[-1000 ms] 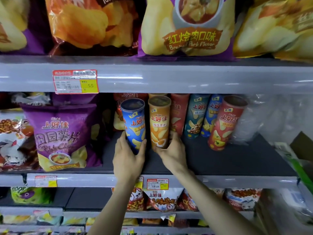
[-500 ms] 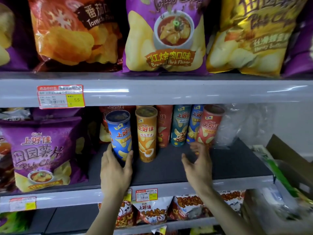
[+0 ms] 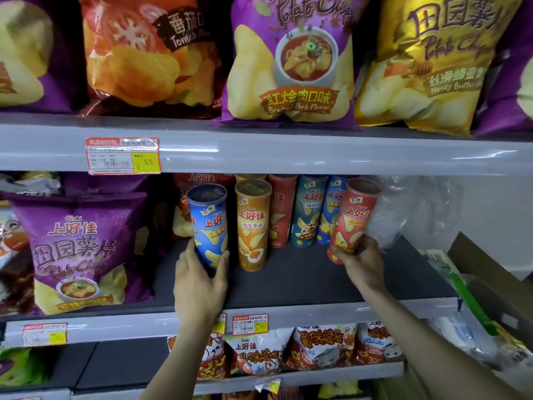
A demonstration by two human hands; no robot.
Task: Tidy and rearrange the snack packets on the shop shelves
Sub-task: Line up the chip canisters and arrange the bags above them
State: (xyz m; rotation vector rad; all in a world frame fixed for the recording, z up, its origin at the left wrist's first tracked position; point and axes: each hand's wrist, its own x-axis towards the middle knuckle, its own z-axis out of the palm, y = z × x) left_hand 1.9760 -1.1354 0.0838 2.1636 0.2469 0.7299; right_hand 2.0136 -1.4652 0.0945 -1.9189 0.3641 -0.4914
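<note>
Clamped round the lower part of the blue canister (image 3: 209, 223) with the left hand (image 3: 199, 287), thumb on its right side, fingers on its left; upright at the front of the middle shelf (image 3: 302, 281)

Curled tight round the bottom end of the red canister (image 3: 356, 217) with the right hand (image 3: 360, 261), fingers wrapped across the base; tilted, top leaning right, at the right end of the row. Cannot tell whether resting on the shelf or lifted clear of it

Just right of the blue canister, upright and close beside it: an orange canister (image 3: 253, 226). Further back, side by side between the two hands: a second red tube (image 3: 281, 209), a teal tube (image 3: 307, 212) and another blue tube (image 3: 331, 209)

To the left on the same shelf, a large purple chip bag (image 3: 78, 249) facing out. To the right, behind the red canister, crumpled clear plastic (image 3: 415, 209), with a cardboard box (image 3: 484, 272) beyond the shelf end

Above, along the top shelf: a tomato bag (image 3: 150, 50), a braised pork bag (image 3: 291, 59) and a honey butter bag (image 3: 427, 62), with a red and yellow price tag (image 3: 123, 155) on the shelf edge below them. Underneath, small snack packets (image 3: 256, 353) on the lower shelf
</note>
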